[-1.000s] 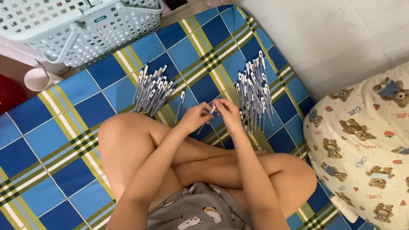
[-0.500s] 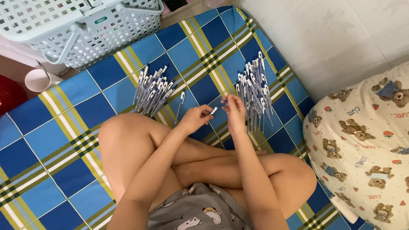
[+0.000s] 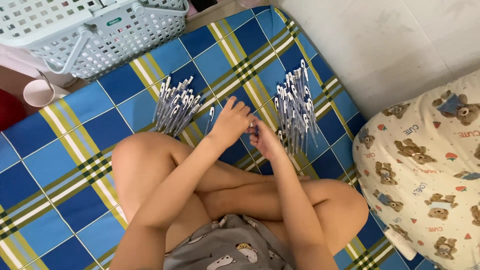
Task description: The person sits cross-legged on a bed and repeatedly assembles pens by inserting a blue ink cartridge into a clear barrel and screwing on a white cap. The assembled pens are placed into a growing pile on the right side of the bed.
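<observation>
Mat: blue plaid, yellow-green stripes. Basket at 11 o'clock: pale grey lattice. Pillow at 3 o'clock: cream, bear print.

Open mat lane btwn L pen pile & R pen pile (basket beyond)

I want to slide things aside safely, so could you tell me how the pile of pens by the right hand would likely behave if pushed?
The right pile of pens lies loose on the checked mat, so it would probably scatter rather than move as one. Each pen looks slim and stiff, likely light. Their round barrels may roll, though the clips could stop them.
</observation>
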